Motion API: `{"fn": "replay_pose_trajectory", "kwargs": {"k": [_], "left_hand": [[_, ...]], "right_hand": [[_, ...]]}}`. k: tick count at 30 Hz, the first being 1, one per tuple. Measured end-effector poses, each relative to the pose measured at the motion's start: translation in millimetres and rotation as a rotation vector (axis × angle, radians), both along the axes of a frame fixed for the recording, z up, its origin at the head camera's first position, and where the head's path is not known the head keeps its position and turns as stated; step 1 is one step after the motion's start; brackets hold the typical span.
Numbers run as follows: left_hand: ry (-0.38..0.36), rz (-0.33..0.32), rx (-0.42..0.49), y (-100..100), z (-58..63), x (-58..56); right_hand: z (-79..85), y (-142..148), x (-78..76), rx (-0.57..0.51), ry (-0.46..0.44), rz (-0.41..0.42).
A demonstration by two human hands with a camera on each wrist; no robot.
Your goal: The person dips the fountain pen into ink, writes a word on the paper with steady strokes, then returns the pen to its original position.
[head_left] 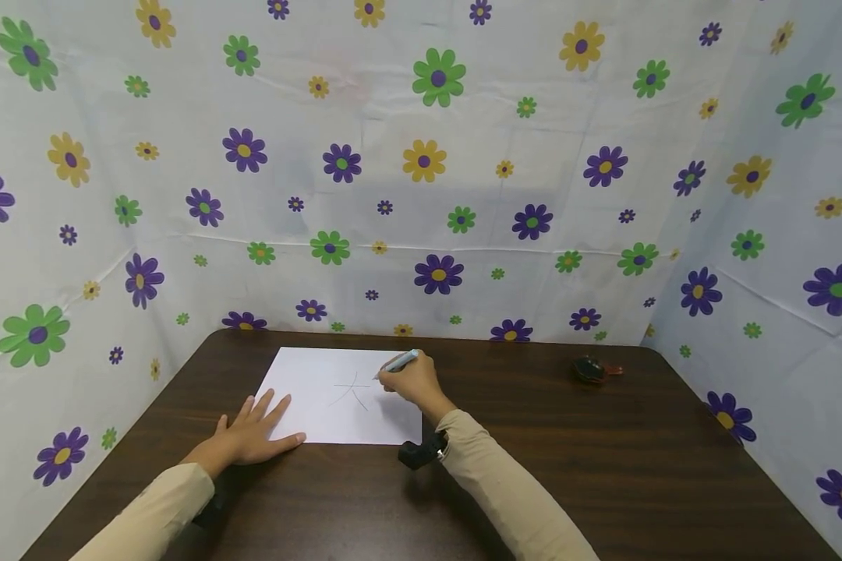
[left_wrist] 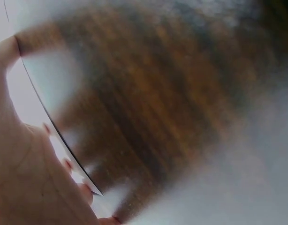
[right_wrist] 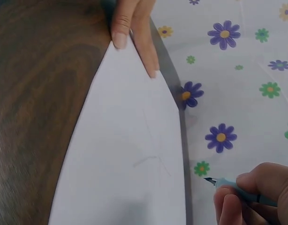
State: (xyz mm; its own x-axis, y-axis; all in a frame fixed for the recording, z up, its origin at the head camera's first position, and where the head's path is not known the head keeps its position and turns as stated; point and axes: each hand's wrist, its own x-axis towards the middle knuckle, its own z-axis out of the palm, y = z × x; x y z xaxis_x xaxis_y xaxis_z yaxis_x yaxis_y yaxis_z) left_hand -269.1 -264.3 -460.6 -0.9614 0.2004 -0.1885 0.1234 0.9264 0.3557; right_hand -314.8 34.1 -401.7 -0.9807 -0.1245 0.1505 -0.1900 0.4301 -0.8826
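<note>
A white sheet of paper lies on the dark wooden table, bearing thin pen strokes: a crossbar with slanting lines. My left hand rests spread on the sheet's left part, thumb by the near edge; the left wrist view shows this hand close up. Over the right part of the sheet, my right hand pinches a light blue fountain pen. In the right wrist view the pen shows a dark nib, which appears raised off the paper.
Toward the table's back right lies a small dark glossy object with a reddish-brown end; its kind is unclear. Flower-printed white curtains hang behind and on both sides. Dark wooden tabletop extends right of the sheet.
</note>
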Motion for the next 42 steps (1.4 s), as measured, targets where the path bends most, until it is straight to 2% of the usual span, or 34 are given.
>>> {"fn": "replay_pose_trajectory", "kwargs": {"k": [7,15,21,35,42], "left_hand": [[0.012,0.002,0.01,-1.6,-4.8,-3.5],[0.018,-0.001,-0.005,-4.3,-12.3,-8.6],[0.008,0.001,0.008,-4.2,-10.8,-7.9],[0.001,-0.013,0.011,-3.6,-7.9,-6.4],[0.011,-0.008,0.012,-3.6,-8.3,-6.9]], "right_hand": [[7.5,15.4,-6.3,-0.069,0.035,-0.02],[8.5,45.2,-13.6,-0.004,0.065,-0.069],[3.6,70.3,-14.7,0.034,0.118,-0.098],[-1.1,124.4,2.7,0.213,0.207,-0.129],[-6.0,154.6,18.3,0.174,0.178,-0.105]]}}
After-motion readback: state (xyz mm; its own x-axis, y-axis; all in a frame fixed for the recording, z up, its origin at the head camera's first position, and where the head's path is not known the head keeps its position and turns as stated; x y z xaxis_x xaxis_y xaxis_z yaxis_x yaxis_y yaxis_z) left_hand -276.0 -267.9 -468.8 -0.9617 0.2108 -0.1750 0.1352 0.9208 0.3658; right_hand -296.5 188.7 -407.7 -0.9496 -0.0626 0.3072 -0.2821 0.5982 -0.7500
